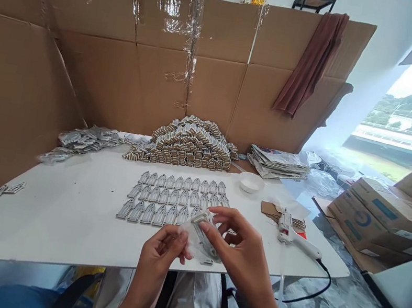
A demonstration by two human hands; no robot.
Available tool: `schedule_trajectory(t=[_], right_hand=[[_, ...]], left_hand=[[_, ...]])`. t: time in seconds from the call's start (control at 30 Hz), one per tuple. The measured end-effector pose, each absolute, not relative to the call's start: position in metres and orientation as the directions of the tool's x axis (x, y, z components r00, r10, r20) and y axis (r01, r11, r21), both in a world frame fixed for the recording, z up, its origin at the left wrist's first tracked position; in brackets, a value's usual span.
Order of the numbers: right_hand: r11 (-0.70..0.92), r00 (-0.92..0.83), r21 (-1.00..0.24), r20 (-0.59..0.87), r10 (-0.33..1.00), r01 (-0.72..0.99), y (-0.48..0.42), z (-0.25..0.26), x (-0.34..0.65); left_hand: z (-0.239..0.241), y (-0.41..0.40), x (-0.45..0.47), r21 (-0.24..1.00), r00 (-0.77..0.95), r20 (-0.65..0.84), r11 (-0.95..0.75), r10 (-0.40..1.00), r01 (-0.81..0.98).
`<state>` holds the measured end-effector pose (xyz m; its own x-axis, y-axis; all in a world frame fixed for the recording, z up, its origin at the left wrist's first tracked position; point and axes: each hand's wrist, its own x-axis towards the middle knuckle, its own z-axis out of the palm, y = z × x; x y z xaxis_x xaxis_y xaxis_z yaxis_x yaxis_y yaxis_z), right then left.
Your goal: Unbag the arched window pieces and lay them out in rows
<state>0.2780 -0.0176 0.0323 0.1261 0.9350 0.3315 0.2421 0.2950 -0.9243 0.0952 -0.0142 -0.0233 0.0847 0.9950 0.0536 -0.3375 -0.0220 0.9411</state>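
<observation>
Both my hands hold a small clear plastic bag with a grey arch-shaped metal piece [202, 238] in it, just above the near edge of the white table [59, 218]. My left hand [160, 252] pinches the bag's left side. My right hand [240, 250] grips the piece and bag from the right, fingers curled. Rows of the same arch-shaped pieces [176, 199] lie flat on the table just beyond my hands. Behind them rises a large pile of stacked pieces [190, 143].
A white glue gun [290, 232] with black cord lies at the right, by cardboard scraps [271, 210] and a small white bowl [251, 182]. Bagged pieces [83, 140] lie far left, papers [278, 164] far right. Cardboard walls [87, 59] enclose the table; boxes [382, 217] stand on the floor.
</observation>
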Motion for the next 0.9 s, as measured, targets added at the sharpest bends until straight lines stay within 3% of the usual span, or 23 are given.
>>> schedule_trajectory(t=[0.27,0.7,0.9], right_hand=[[0.251,0.163,-0.959,0.271,0.949,0.13,-0.009,0.026,0.276],[0.248,0.139,-0.968,0.242,0.96,-0.026,-0.004,0.024,0.279],[0.248,0.115,-0.965,0.238,0.965,-0.083,-0.003,0.024,0.278]], left_hand=[[-0.026,-0.016,0.1,0.933,-0.045,0.05,-0.062,0.998,-0.354],[-0.025,-0.019,0.103,0.95,-0.068,0.084,-0.101,0.994,-0.295],[-0.025,-0.022,0.099,0.984,-0.113,0.112,-0.126,0.987,-0.125]])
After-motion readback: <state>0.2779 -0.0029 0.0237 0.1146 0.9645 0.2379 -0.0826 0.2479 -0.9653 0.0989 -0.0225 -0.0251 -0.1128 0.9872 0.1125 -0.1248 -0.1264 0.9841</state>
